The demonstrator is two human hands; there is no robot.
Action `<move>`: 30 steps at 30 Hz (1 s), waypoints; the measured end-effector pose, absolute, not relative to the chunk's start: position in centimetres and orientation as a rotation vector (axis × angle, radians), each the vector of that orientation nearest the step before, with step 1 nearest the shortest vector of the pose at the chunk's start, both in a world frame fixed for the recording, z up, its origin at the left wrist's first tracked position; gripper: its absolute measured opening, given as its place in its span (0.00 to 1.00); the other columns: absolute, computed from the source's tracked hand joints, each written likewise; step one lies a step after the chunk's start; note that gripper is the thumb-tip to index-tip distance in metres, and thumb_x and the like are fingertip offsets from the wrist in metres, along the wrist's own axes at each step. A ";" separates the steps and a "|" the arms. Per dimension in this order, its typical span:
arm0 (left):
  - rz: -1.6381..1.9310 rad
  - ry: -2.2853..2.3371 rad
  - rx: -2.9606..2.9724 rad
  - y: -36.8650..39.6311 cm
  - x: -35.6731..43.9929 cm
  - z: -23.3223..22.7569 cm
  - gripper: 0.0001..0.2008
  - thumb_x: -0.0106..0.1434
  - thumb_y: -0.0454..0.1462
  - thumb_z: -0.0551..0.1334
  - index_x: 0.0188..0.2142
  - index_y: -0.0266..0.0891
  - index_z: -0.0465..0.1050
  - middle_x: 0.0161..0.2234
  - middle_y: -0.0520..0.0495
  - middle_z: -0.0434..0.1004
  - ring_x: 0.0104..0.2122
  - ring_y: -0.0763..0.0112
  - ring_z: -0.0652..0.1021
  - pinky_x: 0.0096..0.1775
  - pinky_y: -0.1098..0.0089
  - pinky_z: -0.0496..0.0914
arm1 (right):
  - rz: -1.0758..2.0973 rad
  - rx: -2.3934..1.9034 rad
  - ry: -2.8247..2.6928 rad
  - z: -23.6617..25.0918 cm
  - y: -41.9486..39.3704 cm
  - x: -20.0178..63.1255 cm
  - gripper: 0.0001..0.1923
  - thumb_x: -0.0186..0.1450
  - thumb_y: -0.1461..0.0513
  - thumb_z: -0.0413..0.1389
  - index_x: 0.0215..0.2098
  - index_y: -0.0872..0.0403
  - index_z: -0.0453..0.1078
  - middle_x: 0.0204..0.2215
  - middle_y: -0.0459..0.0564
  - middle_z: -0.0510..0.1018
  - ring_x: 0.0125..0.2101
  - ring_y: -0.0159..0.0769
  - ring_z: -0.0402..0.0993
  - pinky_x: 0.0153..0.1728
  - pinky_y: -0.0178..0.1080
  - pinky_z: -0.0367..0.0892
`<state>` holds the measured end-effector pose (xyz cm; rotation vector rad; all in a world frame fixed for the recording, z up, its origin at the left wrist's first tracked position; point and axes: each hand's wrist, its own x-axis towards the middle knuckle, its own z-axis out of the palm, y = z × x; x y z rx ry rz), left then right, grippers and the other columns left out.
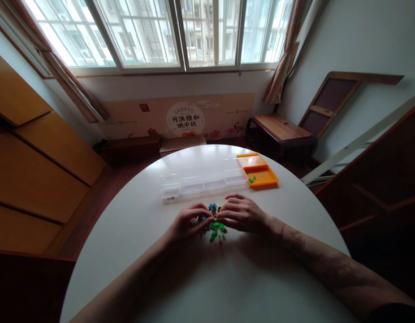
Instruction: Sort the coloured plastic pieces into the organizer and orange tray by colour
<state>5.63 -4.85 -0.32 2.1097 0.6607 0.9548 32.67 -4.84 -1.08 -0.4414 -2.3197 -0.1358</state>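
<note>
Two hands over a small heap of coloured pieces, centre of the frame.

Head view: the left hand (pixel 187 223) and right hand (pixel 243 213) curl in, fingers pinched narrow into the pieces (pixel 214 223), green and blue, loose on the white surface (pixel 207 278), likely corralling them; clear box (pixel 204 179) and orange tray (pixel 259 172) lie beyond.

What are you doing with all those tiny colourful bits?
A person's left hand and right hand rest on a small pile of green and blue pieces on the round white table, fingers picking among them. Behind the pile lie a clear compartment box and an orange tray with a few green pieces in it.
</note>
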 end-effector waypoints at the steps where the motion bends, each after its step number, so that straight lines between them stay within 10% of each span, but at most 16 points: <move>1: 0.957 0.658 2.112 -4.9 5.7 -0.3 0.07 0.75 0.39 0.70 0.42 0.39 0.87 0.39 0.43 0.84 0.37 0.68 0.82 0.41 0.69 0.76 | -0.138 -0.441 -2.323 -1.1 -4.9 32.7 0.07 0.76 0.60 0.64 0.52 0.48 0.77 0.42 0.45 0.88 0.39 0.36 0.83 0.57 0.46 0.75; 30: 0.762 0.578 2.708 -5.8 4.4 0.3 0.09 0.64 0.44 0.74 0.38 0.44 0.80 0.39 0.46 0.85 0.36 0.65 0.81 0.43 0.64 0.73 | -0.134 -1.608 -1.598 -3.4 -0.1 40.5 0.08 0.69 0.55 0.61 0.40 0.50 0.77 0.40 0.52 0.84 0.41 0.49 0.74 0.51 0.51 0.66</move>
